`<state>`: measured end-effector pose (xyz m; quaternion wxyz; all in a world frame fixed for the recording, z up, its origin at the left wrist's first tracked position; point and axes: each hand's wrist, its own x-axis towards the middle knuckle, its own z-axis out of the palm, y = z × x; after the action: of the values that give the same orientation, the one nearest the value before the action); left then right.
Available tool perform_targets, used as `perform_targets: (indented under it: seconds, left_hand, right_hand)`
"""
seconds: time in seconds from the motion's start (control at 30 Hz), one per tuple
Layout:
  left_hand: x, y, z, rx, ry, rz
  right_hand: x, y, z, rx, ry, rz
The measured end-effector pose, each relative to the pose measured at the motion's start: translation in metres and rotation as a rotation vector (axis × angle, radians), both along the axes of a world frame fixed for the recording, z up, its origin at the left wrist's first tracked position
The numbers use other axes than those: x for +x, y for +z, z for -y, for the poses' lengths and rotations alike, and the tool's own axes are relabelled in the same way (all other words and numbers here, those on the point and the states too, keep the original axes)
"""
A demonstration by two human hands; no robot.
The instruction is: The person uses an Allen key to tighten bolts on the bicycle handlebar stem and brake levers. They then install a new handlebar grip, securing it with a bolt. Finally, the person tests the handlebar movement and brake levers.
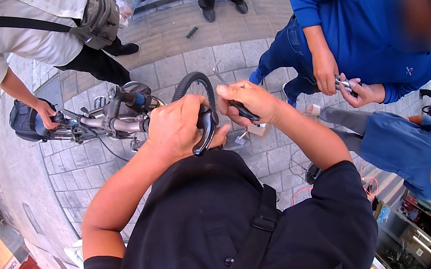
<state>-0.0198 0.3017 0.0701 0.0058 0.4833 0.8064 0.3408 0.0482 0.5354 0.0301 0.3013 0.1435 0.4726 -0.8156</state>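
Note:
My left hand [179, 127] is closed around the end of a bicycle handlebar, fingers wrapped at a black brake lever [206, 136] that curves down in front of my chest. Just to its right, my right hand [249, 101] grips a hex key [220, 74]. Its thin bent metal end sticks up past my thumb, and a dark handle-like part shows below the fingers. The bicycle [125, 126] stretches away to the left, its front wheel [191, 85] standing beyond my hands. Most of the grip is hidden by my left hand.
At far left a person in a white shirt [41, 29] holds the bicycle by its saddle [53, 120]. On the right, a person in blue [340, 23] handles a small metal object. Another person [403, 138] is below. A dark cylinder [192, 32] lies on the paving.

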Motion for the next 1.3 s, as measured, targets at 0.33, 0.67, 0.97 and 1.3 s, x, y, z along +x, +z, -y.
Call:
perform_targets:
  seconds: [0.33, 0.67, 0.97, 1.3]
  left_hand:
    - [-0.002, -0.006, 0.006, -0.016, -0.017, 0.019]
    - [-0.002, -0.007, 0.012, -0.092, 0.001, 0.021]
    - [0.003, -0.014, 0.014, -0.050, 0.060, 0.052]
    - [0.000, -0.013, 0.015, -0.079, 0.059, 0.090]
  right_hand:
    - [0.000, 0.020, 0.036, 0.130, -0.722, -0.493]
    - [-0.012, 0.029, 0.070, 0.369, -0.597, -0.718]
    - [-0.010, 0.029, 0.076, 0.220, -0.640, -0.852]
    - [-0.003, 0.051, 0.030, 0.387, -0.749, -0.863]
